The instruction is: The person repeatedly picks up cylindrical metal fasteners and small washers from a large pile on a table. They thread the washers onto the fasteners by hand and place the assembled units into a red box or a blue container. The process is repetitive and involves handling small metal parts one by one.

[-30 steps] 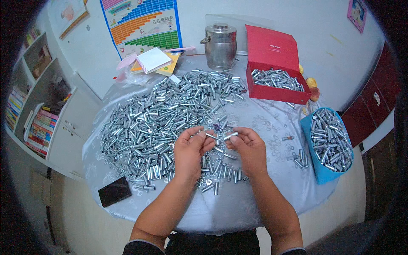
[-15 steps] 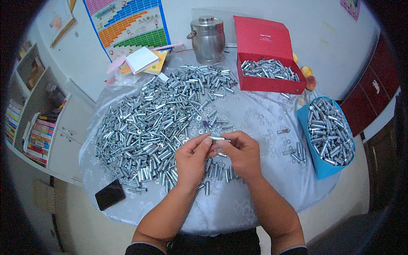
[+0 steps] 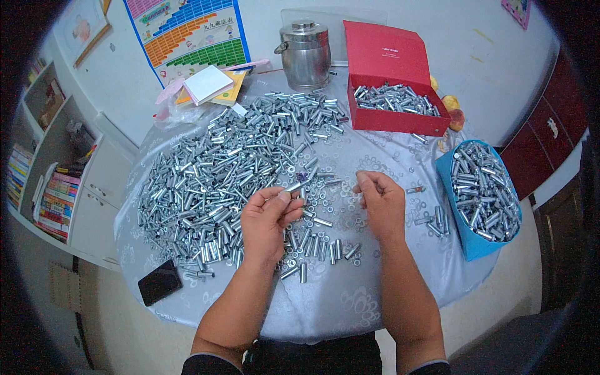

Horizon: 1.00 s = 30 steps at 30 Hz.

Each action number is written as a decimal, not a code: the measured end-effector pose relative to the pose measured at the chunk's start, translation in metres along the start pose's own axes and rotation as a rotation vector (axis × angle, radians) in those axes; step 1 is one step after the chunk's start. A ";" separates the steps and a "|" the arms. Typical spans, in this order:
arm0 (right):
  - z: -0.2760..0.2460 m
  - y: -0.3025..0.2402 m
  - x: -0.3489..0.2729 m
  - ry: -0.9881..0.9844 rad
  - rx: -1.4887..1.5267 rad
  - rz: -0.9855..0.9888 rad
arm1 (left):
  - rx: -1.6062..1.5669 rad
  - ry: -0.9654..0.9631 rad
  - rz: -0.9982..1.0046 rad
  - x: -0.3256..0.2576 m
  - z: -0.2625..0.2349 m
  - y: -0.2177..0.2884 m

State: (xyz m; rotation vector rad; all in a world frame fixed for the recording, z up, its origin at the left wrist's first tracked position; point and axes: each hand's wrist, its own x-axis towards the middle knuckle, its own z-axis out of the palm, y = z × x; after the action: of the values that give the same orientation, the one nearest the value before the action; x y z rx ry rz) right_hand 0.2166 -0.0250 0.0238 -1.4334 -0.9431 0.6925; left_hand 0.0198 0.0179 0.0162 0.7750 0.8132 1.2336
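Cloth-covered and pale, the round table (image 3: 350, 300) stands against a white wall (image 3: 431, 25), much of its top taken up by a broad heap (image 3: 212, 187) of silvery metal rods and tubes. At the heap's near right edge, a person's left hand (image 3: 262, 225) pinches a cylindrical metal piece (image 3: 292, 187) between thumb and fingers. Farther right of the heap, well apart from the left, the right hand (image 3: 382, 200) has its thumb and fingers drawn together; whether anything sits between those fingertips cannot be told. Half a second earlier the two hands met around a metal piece beside the heap; now they have parted, baring more of the loose washers (image 3: 322, 202) and short tubes (image 3: 338, 249) along the heap's right side. Beyond the heap stands a lidded steel canister (image 3: 305, 56), with notebooks (image 3: 208, 84) stacked to the canister's left. Right of the heap, an open red box (image 3: 400, 122) and, nearer, a blue container (image 3: 460, 215) hold similar pieces. Near the heap's lower left edge lies a black phone (image 3: 159, 282). Box, container, canister and phone keep their earlier places.
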 end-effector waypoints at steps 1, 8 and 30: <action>-0.002 0.009 0.004 0.046 -0.106 -0.049 | -0.002 0.021 -0.003 0.000 0.000 0.001; 0.009 0.025 0.003 -0.226 -0.601 -0.263 | 0.068 0.066 -0.009 0.000 -0.001 -0.001; -0.016 0.027 0.011 0.023 -0.713 -0.305 | 0.055 0.058 0.001 0.002 -0.002 -0.004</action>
State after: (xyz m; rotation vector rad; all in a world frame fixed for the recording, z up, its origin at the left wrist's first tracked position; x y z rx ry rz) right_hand 0.2398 -0.0225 -0.0004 -1.8411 -1.4375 0.0987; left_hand 0.0200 0.0192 0.0117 0.7866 0.8976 1.2436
